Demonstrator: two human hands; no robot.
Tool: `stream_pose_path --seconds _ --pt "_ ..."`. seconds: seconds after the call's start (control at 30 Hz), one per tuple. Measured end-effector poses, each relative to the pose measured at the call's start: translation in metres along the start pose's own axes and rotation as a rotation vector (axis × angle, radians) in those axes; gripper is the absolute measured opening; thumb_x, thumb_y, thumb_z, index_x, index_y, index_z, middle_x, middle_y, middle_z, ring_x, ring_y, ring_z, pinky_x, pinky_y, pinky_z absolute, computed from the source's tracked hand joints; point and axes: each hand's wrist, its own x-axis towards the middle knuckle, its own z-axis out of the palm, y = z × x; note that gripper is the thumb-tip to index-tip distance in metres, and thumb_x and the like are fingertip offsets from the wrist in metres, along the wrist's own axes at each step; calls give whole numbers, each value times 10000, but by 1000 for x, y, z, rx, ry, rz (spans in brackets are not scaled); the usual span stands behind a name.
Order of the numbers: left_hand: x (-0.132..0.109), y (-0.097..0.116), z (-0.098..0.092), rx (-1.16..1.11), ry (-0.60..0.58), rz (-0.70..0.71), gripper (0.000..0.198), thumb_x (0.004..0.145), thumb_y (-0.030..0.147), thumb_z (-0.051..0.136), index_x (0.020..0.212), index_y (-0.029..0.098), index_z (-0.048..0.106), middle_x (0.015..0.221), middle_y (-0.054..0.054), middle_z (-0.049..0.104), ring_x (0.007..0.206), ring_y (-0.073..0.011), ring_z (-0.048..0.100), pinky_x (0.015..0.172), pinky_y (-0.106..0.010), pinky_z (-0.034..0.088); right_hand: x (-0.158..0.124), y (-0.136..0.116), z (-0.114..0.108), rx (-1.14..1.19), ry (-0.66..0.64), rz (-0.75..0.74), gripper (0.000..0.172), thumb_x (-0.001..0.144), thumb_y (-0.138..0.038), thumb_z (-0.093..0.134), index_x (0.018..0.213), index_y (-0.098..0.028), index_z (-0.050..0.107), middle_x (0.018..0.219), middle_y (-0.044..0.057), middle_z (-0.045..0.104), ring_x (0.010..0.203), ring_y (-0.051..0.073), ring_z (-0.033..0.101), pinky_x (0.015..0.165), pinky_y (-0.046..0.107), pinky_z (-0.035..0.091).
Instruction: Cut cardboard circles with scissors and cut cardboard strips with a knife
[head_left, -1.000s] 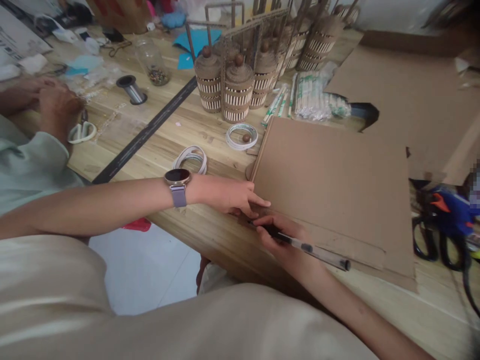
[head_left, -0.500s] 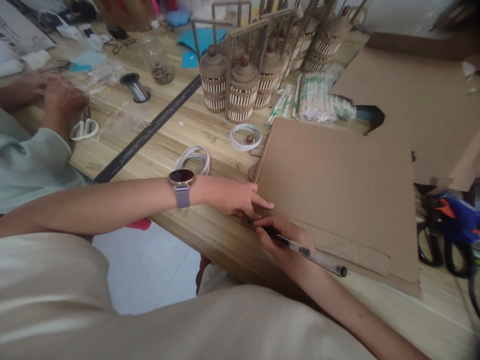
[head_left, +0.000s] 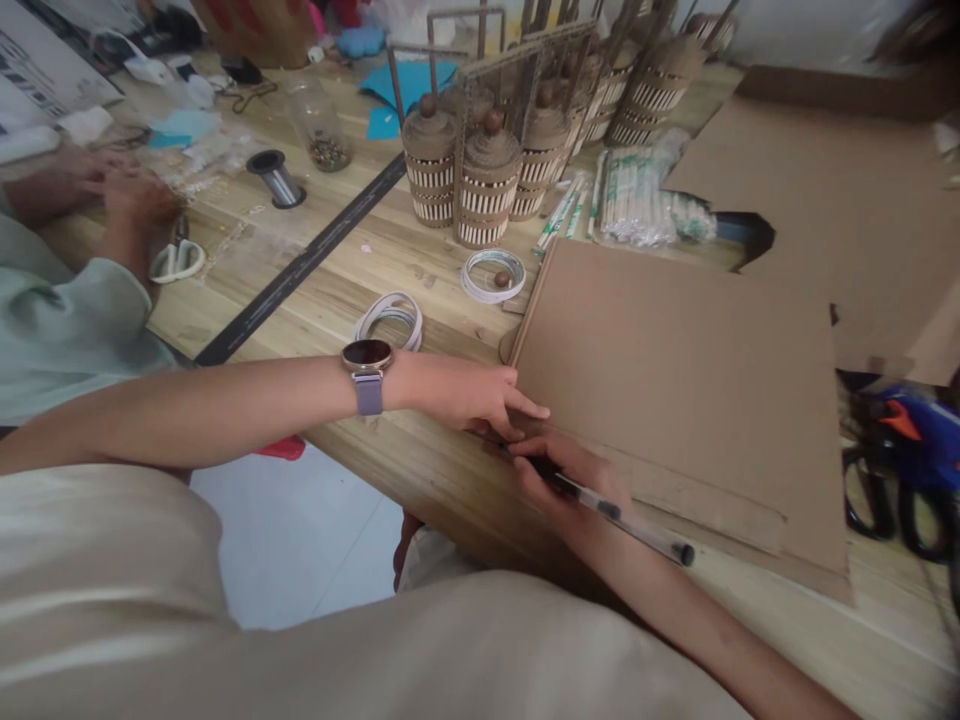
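Observation:
A brown cardboard sheet [head_left: 675, 370] lies flat on the wooden table [head_left: 360, 270]. My left hand [head_left: 465, 395], with a watch on the wrist, presses fingertips down at the sheet's near left corner. My right hand [head_left: 570, 480] grips a clear pen [head_left: 622, 518] with a black cap, its tip on the cardboard edge right beside my left fingers. A small round cardboard disc [head_left: 508, 347] peeks out at the sheet's left edge.
Several small lantern-like cardboard models [head_left: 484, 180] stand behind, with white tape rings [head_left: 493, 275], a long black ruler [head_left: 300, 265], a wire spool [head_left: 274, 178] and packed chopsticks [head_left: 637, 195]. Another person's hands [head_left: 127, 205] work at left by scissors [head_left: 176, 260]. A blue glue gun [head_left: 911, 430] lies right.
The view has shifted slightly; both my hands stay at the cardboard's near left corner with the pen tip barely moved.

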Motion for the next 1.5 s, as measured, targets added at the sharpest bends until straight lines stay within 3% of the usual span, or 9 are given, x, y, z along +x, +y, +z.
stream_pose_path --seconds 0.13,0.3,0.53,0.63,0.77,0.97,1.17,1.33,1.5 --pt "0 0 0 -17 -5 -18 390 836 -10 576 911 291 813 1534 50 508 1020 -225 589 830 -312 503 2 0 1 4 -21 -21 163 871 -195 537 866 -241 694 797 20 775 715 188 736 716 316 589" --pt "0 -1 1 -29 10 -10 444 845 12 600 1104 325 778 1535 37 511 1010 -218 583 845 -304 493 -1 1 -6 -11 -40 21 159 872 -213 547 858 -239 703 775 21 769 718 192 732 710 320 586" --pt "-1 -1 4 -41 35 -16 361 881 51 592 955 330 808 1530 63 514 1017 -217 599 851 -314 512 2 -5 -3 15 -80 53 181 869 -237 540 842 -250 719 823 25 789 723 197 732 704 327 581" --pt "-3 0 6 -97 57 -48 401 920 91 566 1141 360 764 1523 28 525 1041 -215 606 902 -335 516 -4 -6 -22 14 -79 106 185 895 -297 551 889 -257 732 750 8 772 609 180 703 575 283 558" --pt "-11 3 13 -76 119 -64 377 912 162 629 1250 306 713 1546 -56 496 1140 -248 586 952 -369 507 -11 11 -75 -225 69 224 232 922 -394 529 980 -275 720 761 25 775 544 188 689 450 266 490" --pt "-15 5 20 -24 186 -126 421 905 78 567 1282 230 674 1549 -102 484 1208 -241 560 972 -351 500 4 64 -141 -666 174 268 361 897 -496 495 997 -225 711 726 103 742 580 277 682 515 372 484" --pt "-5 17 12 92 186 -96 307 939 195 615 1239 174 673 1389 -153 603 1176 -274 576 949 -375 515 10 74 -152 -663 210 316 522 888 -411 530 1307 -108 601 851 148 772 709 328 716 606 431 529" --pt "15 30 13 175 189 -103 322 937 261 639 1238 145 649 1225 -151 654 1075 -274 592 897 -376 514 -22 57 -150 -559 76 208 329 922 -422 516 1048 -211 736 885 88 769 655 229 697 611 352 532" --pt "38 28 14 260 205 -138 277 920 193 598 1184 143 666 1129 -133 662 950 -254 590 794 -353 506 -64 54 -161 -525 99 151 347 975 -412 456 1043 -223 738 911 90 774 720 242 710 606 343 536"
